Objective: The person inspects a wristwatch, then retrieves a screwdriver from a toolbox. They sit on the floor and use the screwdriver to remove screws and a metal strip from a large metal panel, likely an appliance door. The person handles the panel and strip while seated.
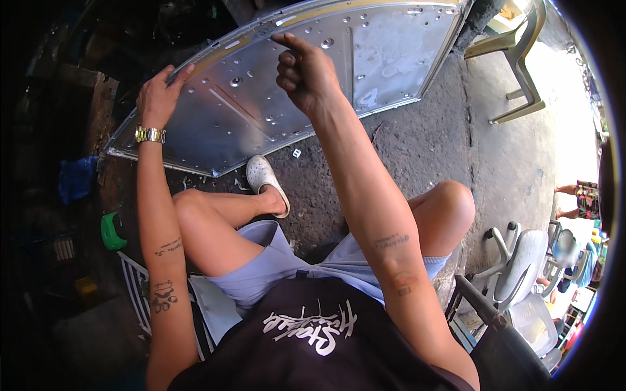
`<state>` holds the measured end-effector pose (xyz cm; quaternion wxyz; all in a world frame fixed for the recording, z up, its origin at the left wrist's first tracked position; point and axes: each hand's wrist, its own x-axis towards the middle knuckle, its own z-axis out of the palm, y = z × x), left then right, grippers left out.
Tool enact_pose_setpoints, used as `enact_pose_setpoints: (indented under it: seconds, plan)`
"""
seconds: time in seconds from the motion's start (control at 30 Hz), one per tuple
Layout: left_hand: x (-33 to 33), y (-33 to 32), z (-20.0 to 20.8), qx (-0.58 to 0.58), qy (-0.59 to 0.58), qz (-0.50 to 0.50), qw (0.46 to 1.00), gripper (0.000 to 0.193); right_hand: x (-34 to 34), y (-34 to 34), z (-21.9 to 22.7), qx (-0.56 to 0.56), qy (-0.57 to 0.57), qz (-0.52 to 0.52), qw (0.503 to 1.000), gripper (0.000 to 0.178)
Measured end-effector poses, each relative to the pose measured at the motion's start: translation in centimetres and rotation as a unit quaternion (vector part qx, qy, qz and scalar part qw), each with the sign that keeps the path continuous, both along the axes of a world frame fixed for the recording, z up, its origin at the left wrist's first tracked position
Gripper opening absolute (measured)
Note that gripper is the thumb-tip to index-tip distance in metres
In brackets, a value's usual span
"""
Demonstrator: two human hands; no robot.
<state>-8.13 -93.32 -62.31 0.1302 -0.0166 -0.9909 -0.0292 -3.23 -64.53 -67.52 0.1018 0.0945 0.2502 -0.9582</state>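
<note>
A large silvery metal panel (313,78) stands tilted in front of me, dotted with holes and raised bumps, a yellowish strip along its curved-looking upper edge. At its upper left edge my left hand (160,98) grips it, thumb over the near face and fingers partly hidden behind; a metal watch (150,135) is on that wrist. Further right, my right hand (305,72) is just in front of the upper edge. Its index finger stretches toward the rim while the others curl into the palm. I see nothing held in it; whether the fingertip touches the panel I cannot tell.
My foot in a white clog (261,174) is close to the panel's lower edge, beside small scraps on the concrete floor (417,143). A plastic chair (515,58) stands right, office chairs (521,267) lower right. A green plastic piece (112,231) and blue bag-like item (77,179) are left.
</note>
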Motion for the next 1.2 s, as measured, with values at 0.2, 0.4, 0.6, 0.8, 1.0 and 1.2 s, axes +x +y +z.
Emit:
enact_pose_setpoints:
  seconds: [0.2, 0.4, 0.6, 0.8, 1.0, 1.2]
  plan:
    - [0.6, -0.1, -0.1, 0.004, 0.020, -0.018, 1.000, 0.087, -2.3, -0.8, -0.2, -0.011, -0.026, -0.014, 1.000, 0.024]
    - [0.8, 0.1, -0.1, 0.001, 0.024, -0.015, 1.000, 0.086, -3.3, -1.2, 0.1, -0.012, -0.049, -0.045, 0.998, 0.016]
    - [0.7, -0.1, -0.3, -0.004, 0.017, -0.001, 1.000, 0.086, -3.8, -1.3, -0.5, -0.039, -0.045, -0.075, 0.995, 0.011]
    - [0.7, 0.0, -0.3, -0.008, 0.024, -0.008, 1.000, 0.087, -4.1, -1.2, -0.9, -0.102, -0.037, -0.084, 0.991, 0.008]
    - [0.8, 0.0, -0.2, -0.003, 0.000, 0.012, 1.000, 0.088, -3.1, 0.8, -0.9, -0.157, -0.016, -0.115, 0.981, 0.008]
    - [0.0, -0.7, -1.1, -0.016, 0.034, -0.005, 0.999, 0.088, 2.0, 5.9, -5.1, -0.085, 0.032, -0.196, 0.976, 0.019]
